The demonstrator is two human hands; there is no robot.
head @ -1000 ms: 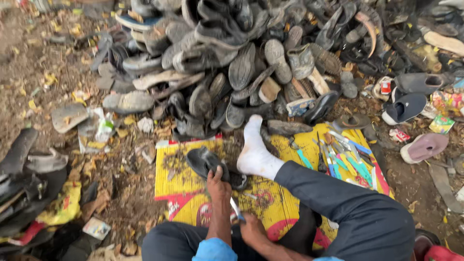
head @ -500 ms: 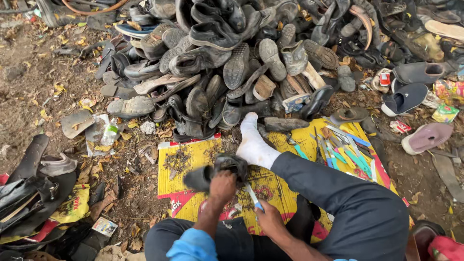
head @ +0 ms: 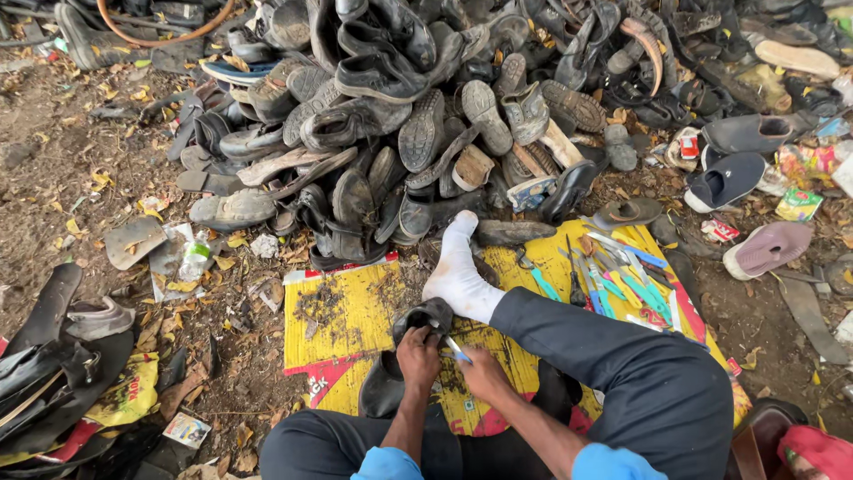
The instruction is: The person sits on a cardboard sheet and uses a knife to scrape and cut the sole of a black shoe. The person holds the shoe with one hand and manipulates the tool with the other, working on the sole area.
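Heap of worn dark rubber and leather shoes and soles [head: 426, 116]: loose stack, treads up, right against the work area; could slide onto the mat if nudged.

Yellow printed plastic sheet mat [head: 342, 311]: slick, dirt-strewn, so the work may skid.

Black worn shoe [head: 404, 356] lies on the mat below the white-socked foot [head: 458, 271]. Soft, floppy upper; could buckle under pressure.

Left hand [head: 418, 356]: closed, gripping the shoe's upper edge.

Right hand [head: 480, 372]: closed around a small blue-handled tool [head: 457, 348], tip near left fingers. Slip risk there.
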